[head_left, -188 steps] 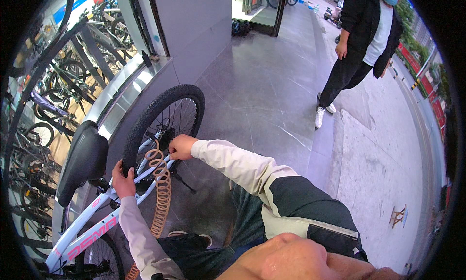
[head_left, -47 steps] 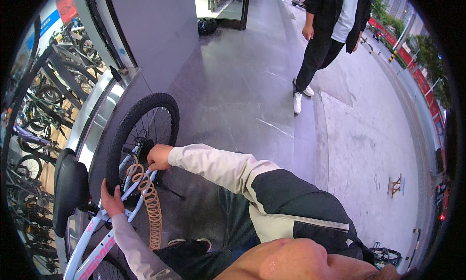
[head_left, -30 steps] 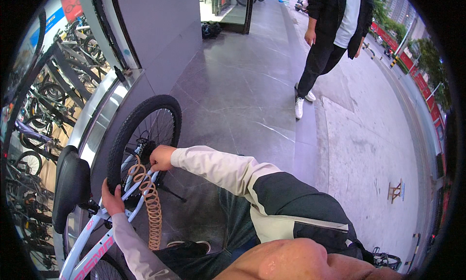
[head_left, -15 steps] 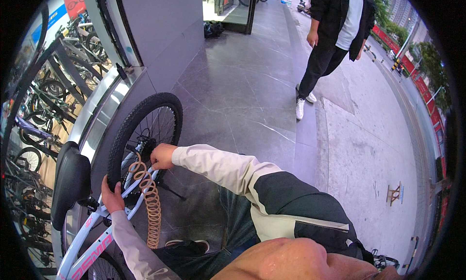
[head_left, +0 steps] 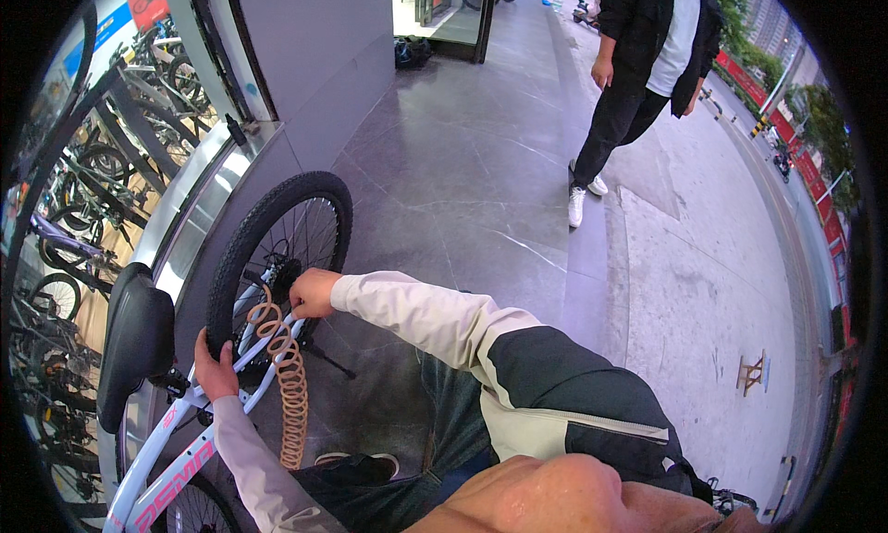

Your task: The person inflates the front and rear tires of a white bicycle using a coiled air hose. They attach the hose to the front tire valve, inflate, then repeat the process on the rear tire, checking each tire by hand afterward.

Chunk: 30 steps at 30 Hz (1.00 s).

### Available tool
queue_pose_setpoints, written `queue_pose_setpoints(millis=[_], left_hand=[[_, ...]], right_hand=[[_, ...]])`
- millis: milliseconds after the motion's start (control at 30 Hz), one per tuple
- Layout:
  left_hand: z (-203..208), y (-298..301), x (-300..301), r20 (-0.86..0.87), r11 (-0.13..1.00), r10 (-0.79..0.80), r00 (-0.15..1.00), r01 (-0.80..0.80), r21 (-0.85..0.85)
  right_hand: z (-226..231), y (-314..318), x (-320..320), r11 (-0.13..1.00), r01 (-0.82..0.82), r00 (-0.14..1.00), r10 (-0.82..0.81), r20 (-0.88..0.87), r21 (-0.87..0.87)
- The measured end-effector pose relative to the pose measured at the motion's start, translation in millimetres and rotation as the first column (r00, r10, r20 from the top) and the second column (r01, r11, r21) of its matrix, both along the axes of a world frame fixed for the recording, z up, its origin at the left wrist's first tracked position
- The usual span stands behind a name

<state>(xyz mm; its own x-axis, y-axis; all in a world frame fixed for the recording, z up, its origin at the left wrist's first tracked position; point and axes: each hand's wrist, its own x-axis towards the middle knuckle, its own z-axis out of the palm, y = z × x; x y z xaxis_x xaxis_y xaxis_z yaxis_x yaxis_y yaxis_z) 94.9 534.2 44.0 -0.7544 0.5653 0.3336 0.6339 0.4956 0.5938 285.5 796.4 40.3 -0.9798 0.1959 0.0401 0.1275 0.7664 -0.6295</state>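
Note:
A light-blue bicycle frame (head_left: 176,450) with pink lettering and a black saddle (head_left: 137,343) stands along the wall on my left. Its knobby black tire (head_left: 242,242) surrounds the rear wheel. My left hand (head_left: 216,368) is closed round the tire's near side, thumb on one face and fingers on the other. By the hub and chainstay, my right hand (head_left: 314,294) is closed, its fingertips mostly hidden against the wheel. A coiled tan air hose (head_left: 292,399) hangs beside it, its upper loops crossing the frame tubes; where its upper end goes cannot be made out.
A kickstand (head_left: 331,359) sticks out below the wheel. Bicycles (head_left: 88,191) crowd behind the shop window on the left. On the pavement ahead stands a person (head_left: 638,80) in dark clothes. A small wooden stool (head_left: 753,373) sits far right.
Both hands keep their places on the wheel, the right one barely shifting. The whole view has moved slightly; the person ahead stays in about the same spot.

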Motion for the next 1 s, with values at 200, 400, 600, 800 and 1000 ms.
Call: queue_pose_setpoints(millis=[200,400,600,800,1000], left_hand=[[-0.4,1.1,-0.6,0.005,1.000,-0.002,1.000,0.002,0.001],[2.2,0.8,1.7,-0.003,1.000,-0.014,1.000,0.014,0.000],[5.3,1.3,4.2,0.005,1.000,-0.006,1.000,0.006,-0.010],[1.4,0.9,0.5,-0.009,1.000,-0.010,1.000,0.010,0.004],[-1.7,0.2,-2.3,0.010,0.999,-0.031,0.999,0.030,0.026]], right_hand=[[3.9,0.4,1.4,1.000,-0.002,1.000,0.002,0.007,0.008],[6.9,-0.8,2.8,1.000,0.011,1.000,-0.011,0.020,-0.007],[10.5,-0.4,4.8,1.000,-0.001,1.000,0.001,0.024,-0.024],[9.5,0.4,3.8,1.000,-0.005,1.000,0.006,0.030,-0.029],[6.5,0.8,3.3,1.000,-0.015,1.000,0.015,-0.018,-0.001]])
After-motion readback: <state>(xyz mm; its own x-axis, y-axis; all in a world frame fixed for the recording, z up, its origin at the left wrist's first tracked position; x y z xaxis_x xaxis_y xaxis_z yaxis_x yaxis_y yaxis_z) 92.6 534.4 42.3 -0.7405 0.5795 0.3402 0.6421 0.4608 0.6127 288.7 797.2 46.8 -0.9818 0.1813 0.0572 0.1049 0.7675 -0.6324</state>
